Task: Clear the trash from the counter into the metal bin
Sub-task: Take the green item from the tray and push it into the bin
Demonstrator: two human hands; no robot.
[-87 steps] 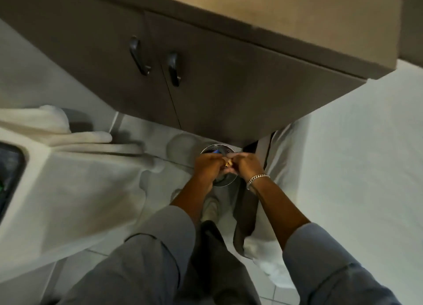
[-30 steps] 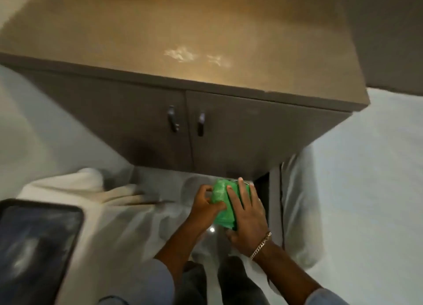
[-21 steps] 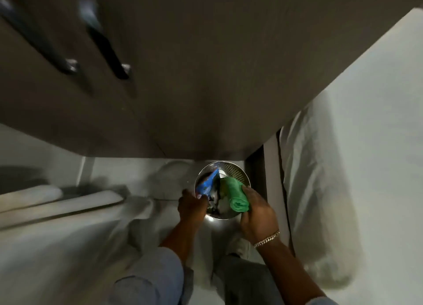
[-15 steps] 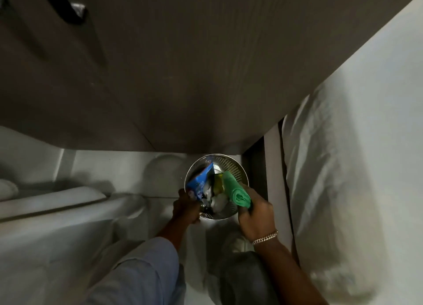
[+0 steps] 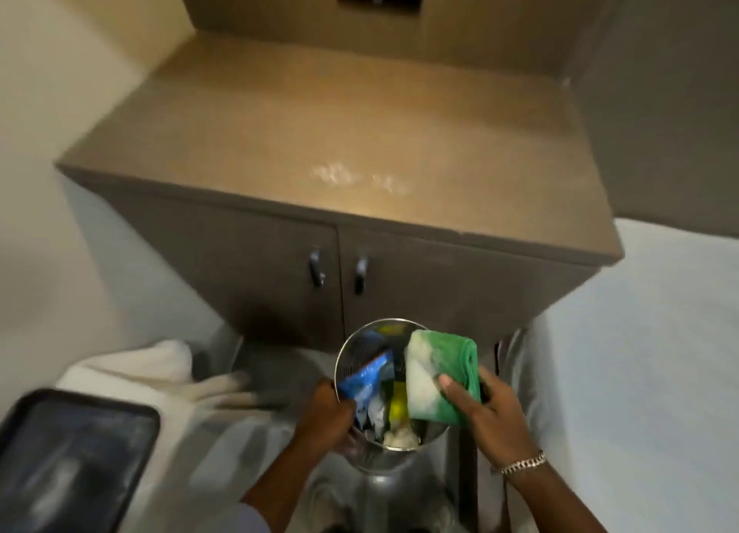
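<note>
A round metal bin (image 5: 362, 340) is lifted in front of the cabinet, with my left hand (image 5: 328, 414) gripping its near left rim. Inside it lie a blue wrapper (image 5: 366, 380), a yellow piece (image 5: 398, 406) and crumpled white paper (image 5: 398, 436). My right hand (image 5: 486, 414) holds a folded green cloth (image 5: 442, 376) over the bin's right rim. The brown counter top (image 5: 340, 132) carries only a pale smear (image 5: 356, 176).
Below the counter, two cabinet doors with dark handles (image 5: 338, 272) face me. White bedding (image 5: 640, 352) lies on the right. At the lower left sit a dark tray (image 5: 68, 464) and folded white towels (image 5: 152, 372).
The bin has come up off the floor toward me in my left hand. The green cloth stays in my right hand. My view has swung up from the floor to the counter top.
</note>
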